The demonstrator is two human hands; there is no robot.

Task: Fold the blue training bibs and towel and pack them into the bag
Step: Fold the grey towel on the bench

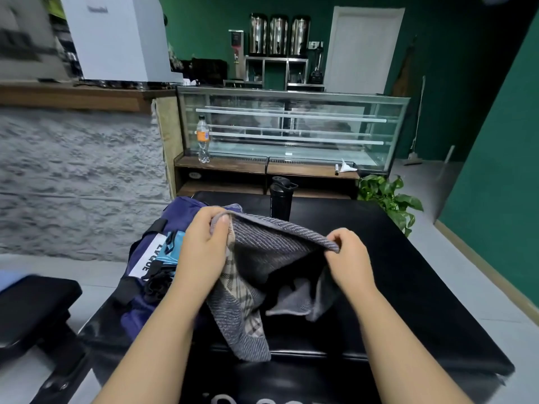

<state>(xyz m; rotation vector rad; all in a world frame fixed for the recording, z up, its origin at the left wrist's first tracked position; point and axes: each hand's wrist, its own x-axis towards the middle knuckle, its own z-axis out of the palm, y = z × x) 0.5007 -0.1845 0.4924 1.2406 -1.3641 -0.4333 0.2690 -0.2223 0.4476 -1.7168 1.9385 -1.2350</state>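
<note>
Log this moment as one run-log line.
step: folding towel | left hand: grips edge | right hand: pinches edge | bag: open, left

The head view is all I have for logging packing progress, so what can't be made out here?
- Inside of the navy duffel bag: hidden by the left hand and the grey striped towel.
- Light blue bibs: only a sliver shows; count and folding unclear.
- Towel's lower part: draped in folds behind the right hand.
- White label: lettering partly covered.
</note>
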